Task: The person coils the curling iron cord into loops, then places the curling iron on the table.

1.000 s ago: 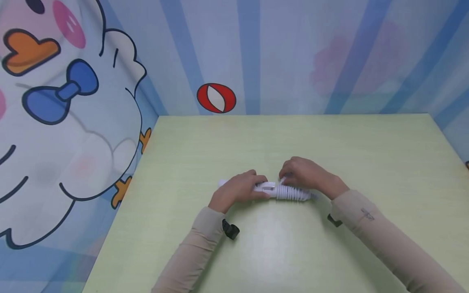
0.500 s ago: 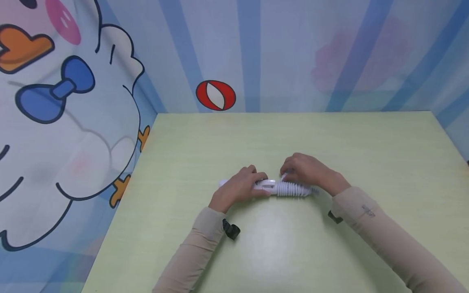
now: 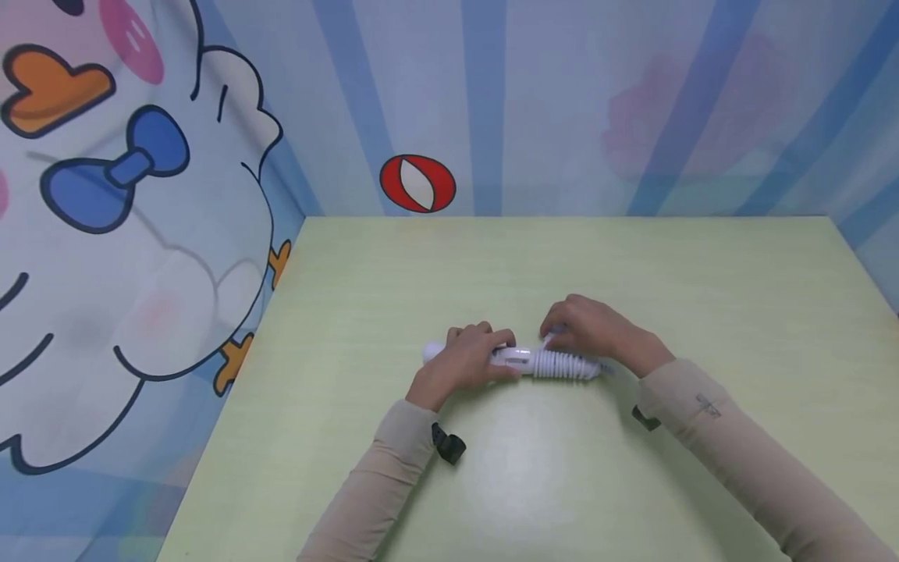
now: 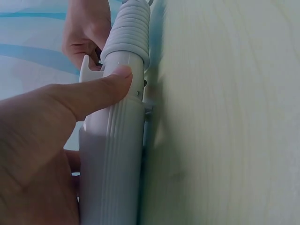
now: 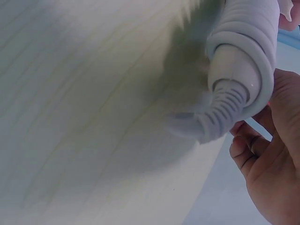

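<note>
A white hair styling iron (image 3: 518, 357) lies crosswise over the table, its ridged body (image 4: 112, 154) large in the left wrist view. My left hand (image 3: 463, 359) grips that body, thumb along the near side. White cord (image 3: 558, 364) is wound in tight coils around the right part of the iron. My right hand (image 3: 588, 325) is curled at the far side of the coils and pinches a short white piece, seemingly cord, at its fingertips. The right wrist view shows the ribbed cord sleeve (image 5: 225, 112) bending out of the iron's end.
The pale green tabletop (image 3: 520, 484) meets a blue striped backdrop (image 3: 548, 109) at the back. A cartoon bird (image 3: 175, 234) covers the left wall. Dark wrist cameras (image 3: 449, 445) sit under both beige sleeves.
Both hands keep their grip in nearly the same places. The right hand shifts very slightly, and the whole head view wobbles a little.
</note>
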### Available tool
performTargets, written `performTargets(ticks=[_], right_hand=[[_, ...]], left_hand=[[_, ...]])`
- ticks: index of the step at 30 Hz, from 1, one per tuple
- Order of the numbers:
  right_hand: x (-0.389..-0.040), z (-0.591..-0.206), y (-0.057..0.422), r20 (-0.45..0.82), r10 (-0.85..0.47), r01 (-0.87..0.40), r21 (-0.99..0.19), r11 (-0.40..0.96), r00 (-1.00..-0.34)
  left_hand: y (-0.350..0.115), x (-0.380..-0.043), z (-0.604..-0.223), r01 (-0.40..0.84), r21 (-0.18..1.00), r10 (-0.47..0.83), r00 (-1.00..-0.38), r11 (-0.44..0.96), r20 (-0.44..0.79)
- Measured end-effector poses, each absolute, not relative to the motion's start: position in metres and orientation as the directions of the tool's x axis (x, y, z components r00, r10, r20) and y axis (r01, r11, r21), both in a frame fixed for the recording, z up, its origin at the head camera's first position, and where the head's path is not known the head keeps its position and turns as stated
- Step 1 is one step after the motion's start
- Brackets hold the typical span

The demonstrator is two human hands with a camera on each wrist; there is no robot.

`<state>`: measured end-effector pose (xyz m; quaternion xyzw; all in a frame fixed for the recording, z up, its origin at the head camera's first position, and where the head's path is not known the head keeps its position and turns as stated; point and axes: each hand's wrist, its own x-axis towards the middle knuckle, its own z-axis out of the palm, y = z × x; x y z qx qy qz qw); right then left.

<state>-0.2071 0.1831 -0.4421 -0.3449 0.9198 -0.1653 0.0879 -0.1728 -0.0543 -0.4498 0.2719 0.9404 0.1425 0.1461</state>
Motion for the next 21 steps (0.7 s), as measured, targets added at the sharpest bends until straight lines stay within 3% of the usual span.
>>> performTargets(ticks=[21], right_hand=[[-0.2060,-0.4457,0.1870,-0.030,-0.673,-0.616,-0.374,0.693,-0.739]], left_hand=[[-0.0522,-0.1721,-0.4453,0.482,0.298,0.552,-0.801,0.824,-0.231]])
